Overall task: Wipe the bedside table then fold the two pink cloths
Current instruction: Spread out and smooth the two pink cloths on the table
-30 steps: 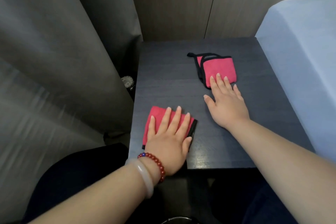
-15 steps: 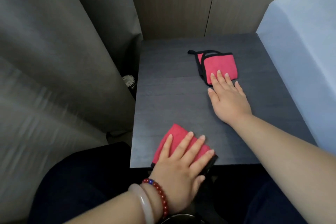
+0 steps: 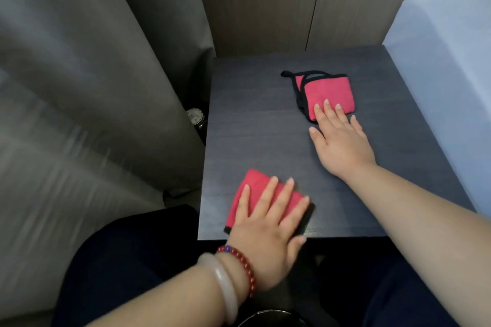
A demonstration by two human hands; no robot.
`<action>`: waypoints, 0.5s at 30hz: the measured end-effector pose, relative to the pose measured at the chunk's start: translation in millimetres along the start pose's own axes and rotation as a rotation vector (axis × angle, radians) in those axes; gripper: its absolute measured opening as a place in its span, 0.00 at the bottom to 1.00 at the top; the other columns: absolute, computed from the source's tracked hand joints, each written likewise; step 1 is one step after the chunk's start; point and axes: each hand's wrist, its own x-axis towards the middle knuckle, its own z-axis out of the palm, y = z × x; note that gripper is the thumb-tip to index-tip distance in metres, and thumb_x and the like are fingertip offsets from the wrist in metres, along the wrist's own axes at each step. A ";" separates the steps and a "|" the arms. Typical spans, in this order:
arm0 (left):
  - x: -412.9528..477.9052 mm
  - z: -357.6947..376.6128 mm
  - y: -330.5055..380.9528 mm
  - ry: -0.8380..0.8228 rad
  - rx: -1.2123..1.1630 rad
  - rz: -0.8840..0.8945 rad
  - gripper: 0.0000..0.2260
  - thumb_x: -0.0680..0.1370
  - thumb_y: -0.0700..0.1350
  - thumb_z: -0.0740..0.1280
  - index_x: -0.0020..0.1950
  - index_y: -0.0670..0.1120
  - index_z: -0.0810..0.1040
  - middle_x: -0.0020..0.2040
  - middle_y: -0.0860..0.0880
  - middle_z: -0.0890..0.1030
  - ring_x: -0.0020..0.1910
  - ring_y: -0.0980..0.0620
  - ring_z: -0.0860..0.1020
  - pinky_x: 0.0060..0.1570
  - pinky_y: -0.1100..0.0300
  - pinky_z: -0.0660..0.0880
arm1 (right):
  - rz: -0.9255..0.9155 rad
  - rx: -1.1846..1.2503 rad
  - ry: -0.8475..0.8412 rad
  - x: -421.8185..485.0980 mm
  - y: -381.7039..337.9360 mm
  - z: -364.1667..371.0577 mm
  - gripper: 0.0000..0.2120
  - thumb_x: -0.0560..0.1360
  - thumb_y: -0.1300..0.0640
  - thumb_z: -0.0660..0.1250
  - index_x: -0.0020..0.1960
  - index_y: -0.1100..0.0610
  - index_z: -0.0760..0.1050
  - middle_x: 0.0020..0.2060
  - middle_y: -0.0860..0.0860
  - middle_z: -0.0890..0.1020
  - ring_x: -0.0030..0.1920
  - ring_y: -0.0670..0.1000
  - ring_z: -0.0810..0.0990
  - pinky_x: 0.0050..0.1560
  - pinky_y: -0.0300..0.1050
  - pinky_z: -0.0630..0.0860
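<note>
The left hand (image 3: 265, 244), flat and spread, has slid the near pink cloth (image 3: 252, 188) to the worktop (image 3: 252, 119) near edge, so wiping continues, while the right hand (image 3: 342, 143) still lies flat on the far pink cloth (image 3: 329, 90)

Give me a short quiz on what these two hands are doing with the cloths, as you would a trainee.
1. True or false: the left hand lies flat on the near pink cloth, by the front edge of the bedside table.
2. The right hand is: A) resting its fingertips on the far pink cloth; B) lifting that cloth in the air; C) off the table altogether.
3. How many pink cloths lie on the table?
Key: 1 true; 2 A; 3 two.
</note>
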 end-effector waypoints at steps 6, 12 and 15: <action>34.6 -9.6 -48.4 -0.017 0.033 0.011 0.25 0.80 0.60 0.47 0.77 0.61 0.53 0.80 0.50 0.51 0.78 0.46 0.50 0.71 0.34 0.51 | -0.007 -0.003 0.001 1.5 0.2 -0.3 0.27 0.82 0.44 0.44 0.79 0.49 0.46 0.78 0.46 0.47 0.78 0.48 0.44 0.76 0.50 0.43; 110.1 -31.5 -73.1 -0.160 -0.087 -0.433 0.26 0.81 0.59 0.43 0.77 0.60 0.38 0.78 0.52 0.33 0.76 0.47 0.33 0.71 0.37 0.36 | -0.001 -0.004 0.001 -1.1 0.2 -0.6 0.27 0.82 0.44 0.44 0.79 0.48 0.45 0.78 0.46 0.46 0.78 0.48 0.44 0.77 0.51 0.43; 85.5 -24.2 -53.0 -0.132 -0.078 -0.394 0.27 0.81 0.60 0.43 0.78 0.59 0.37 0.78 0.50 0.32 0.76 0.47 0.32 0.71 0.37 0.35 | -0.001 -0.006 0.001 -1.8 -0.5 -0.4 0.27 0.81 0.44 0.45 0.79 0.48 0.45 0.78 0.45 0.46 0.77 0.48 0.44 0.77 0.51 0.43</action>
